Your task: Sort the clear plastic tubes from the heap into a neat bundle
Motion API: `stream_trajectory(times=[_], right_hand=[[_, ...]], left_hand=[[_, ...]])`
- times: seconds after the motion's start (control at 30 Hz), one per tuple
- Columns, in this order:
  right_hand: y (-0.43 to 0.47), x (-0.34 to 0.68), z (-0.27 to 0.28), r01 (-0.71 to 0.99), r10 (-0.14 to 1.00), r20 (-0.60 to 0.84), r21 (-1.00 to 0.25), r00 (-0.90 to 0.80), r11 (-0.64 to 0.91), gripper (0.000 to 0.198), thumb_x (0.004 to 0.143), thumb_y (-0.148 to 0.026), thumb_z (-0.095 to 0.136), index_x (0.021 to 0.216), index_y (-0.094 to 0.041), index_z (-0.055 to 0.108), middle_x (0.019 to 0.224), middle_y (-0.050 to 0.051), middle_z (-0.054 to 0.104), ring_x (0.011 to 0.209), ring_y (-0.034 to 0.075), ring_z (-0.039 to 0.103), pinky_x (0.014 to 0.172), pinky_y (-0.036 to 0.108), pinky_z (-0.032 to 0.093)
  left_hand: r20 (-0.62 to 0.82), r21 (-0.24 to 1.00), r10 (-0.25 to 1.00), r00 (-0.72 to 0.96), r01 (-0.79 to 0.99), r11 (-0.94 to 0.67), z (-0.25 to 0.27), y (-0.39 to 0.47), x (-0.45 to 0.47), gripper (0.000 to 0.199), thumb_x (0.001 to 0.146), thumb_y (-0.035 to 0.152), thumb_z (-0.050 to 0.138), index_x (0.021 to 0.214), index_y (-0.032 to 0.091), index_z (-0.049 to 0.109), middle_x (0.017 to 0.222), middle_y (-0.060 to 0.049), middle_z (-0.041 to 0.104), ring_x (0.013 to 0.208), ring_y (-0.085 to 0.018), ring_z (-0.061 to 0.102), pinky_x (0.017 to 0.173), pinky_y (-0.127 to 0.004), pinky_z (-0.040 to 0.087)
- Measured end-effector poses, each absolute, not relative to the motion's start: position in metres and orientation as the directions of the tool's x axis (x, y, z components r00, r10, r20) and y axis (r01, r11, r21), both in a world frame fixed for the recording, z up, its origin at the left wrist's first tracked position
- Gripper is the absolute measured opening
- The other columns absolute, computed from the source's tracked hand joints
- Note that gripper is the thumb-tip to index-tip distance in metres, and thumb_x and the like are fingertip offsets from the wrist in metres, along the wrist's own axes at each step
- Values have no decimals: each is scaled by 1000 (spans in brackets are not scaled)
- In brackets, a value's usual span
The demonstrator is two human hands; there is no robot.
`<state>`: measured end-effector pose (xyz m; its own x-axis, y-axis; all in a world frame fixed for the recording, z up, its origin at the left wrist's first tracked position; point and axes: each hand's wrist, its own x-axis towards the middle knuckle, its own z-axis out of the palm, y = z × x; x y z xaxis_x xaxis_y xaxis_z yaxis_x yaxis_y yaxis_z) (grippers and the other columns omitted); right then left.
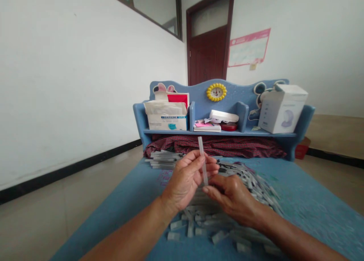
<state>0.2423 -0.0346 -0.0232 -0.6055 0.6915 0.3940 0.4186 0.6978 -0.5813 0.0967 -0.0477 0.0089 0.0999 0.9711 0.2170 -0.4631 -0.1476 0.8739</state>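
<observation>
My left hand (186,177) holds a slim clear plastic tube (202,154) between thumb and fingers, nearly upright and leaning slightly left. At the tube's lower end, my right hand (231,196) has thumb and forefinger closed on it; whether a small part is also between them is hidden. Under and in front of both hands lies a loose heap of clear tubes (190,228), partly blurred. Behind my left hand is a stack of similar tubes (163,160). Right of my right hand spreads a pile of tubes with dark parts (260,187).
The blue table (119,223) has a raised back shelf (167,132). On it stand a mask box (167,122), papers (207,128), a red round tin (229,127) and a white carton (284,109). Checked cloth (227,145) lies beneath the shelf. A white wall (71,82) rises on the left.
</observation>
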Motion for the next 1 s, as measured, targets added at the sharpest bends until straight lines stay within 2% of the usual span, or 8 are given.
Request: stream_trajectory(times=[0.07, 0.13, 0.23, 0.37, 0.5, 0.63, 0.83, 1.0], right_hand=[[-31, 248, -19, 376, 706, 398, -638, -586, 672, 40, 86, -41, 47, 56, -16, 50, 50, -3, 40, 46, 7, 33, 46, 22, 22], [-25, 256, -13, 324, 758, 391, -731, -523, 600, 44, 84, -47, 49, 52, -17, 46, 46, -4, 39, 44, 7, 33, 43, 21, 22], [-19, 267, -9, 156, 839, 333, -888, -430, 433, 37, 81, -51, 52, 67, -17, 53, 44, -4, 46, 37, 7, 35, 37, 20, 23], [-15, 269, -13, -67, 859, 269, -961, -437, 267, 33, 79, -50, 56, 71, -17, 51, 43, -4, 54, 30, 7, 38, 32, 18, 24], [-12, 271, -17, -252, 901, 238, -956, -363, 151, 33, 78, -47, 60, 67, -17, 48, 47, -1, 59, 29, 7, 41, 31, 18, 25], [-13, 272, -16, -322, 906, 200, -944, -373, 76, 30, 79, -46, 59, 75, -17, 52, 47, -1, 59, 30, 7, 41, 31, 18, 27], [-22, 263, -13, -268, 960, 189, -955, -207, 130, 37, 77, -53, 57, 75, -16, 54, 47, -1, 57, 35, 9, 45, 34, 19, 32], [-14, 267, 3, -197, 978, 204, -961, -31, 194, 32, 78, -48, 54, 70, -17, 53, 41, -1, 53, 28, 9, 40, 28, 20, 25]], left_hand=[[259, 919, 961, 97, -330, -215, 11, -51, 100, 14, 82, 27, 59, 86, 14, 55, 83, -4, 64, 71, -13, 63, 68, -24, 50], [349, 936, 935, 68, -68, -345, 10, -55, 102, 14, 83, 29, 56, 87, 16, 57, 75, 0, 61, 63, -10, 59, 60, -21, 47], [432, 829, 890, 145, 325, -455, 3, -60, 106, 13, 85, 27, 52, 88, 18, 60, 64, 4, 54, 53, -8, 51, 54, -19, 41], [336, 786, 908, 251, 457, -417, -7, -66, 112, 16, 85, 26, 46, 76, 18, 56, 60, 4, 51, 46, -7, 46, 48, -18, 37], [154, 881, 960, 232, 408, -239, -13, -72, 108, 17, 85, 30, 44, 77, 17, 52, 60, 4, 54, 40, -6, 45, 39, -16, 32], [-18, 966, 978, 209, 255, -37, -18, -84, 105, 22, 83, 37, 45, 75, 16, 51, 59, 3, 56, 35, -4, 41, 34, -14, 30], [-103, 994, 985, 141, -8, 105, -15, -91, 137, 20, 78, 34, 52, 70, 16, 49, 47, 7, 48, 28, -2, 31, 29, -14, 19], [-138, 931, 964, 226, -303, 204, -5, -84, 170, 21, 76, 37, 54, 72, 17, 48, 43, 8, 44, 26, -2, 25, 30, -15, 16]])
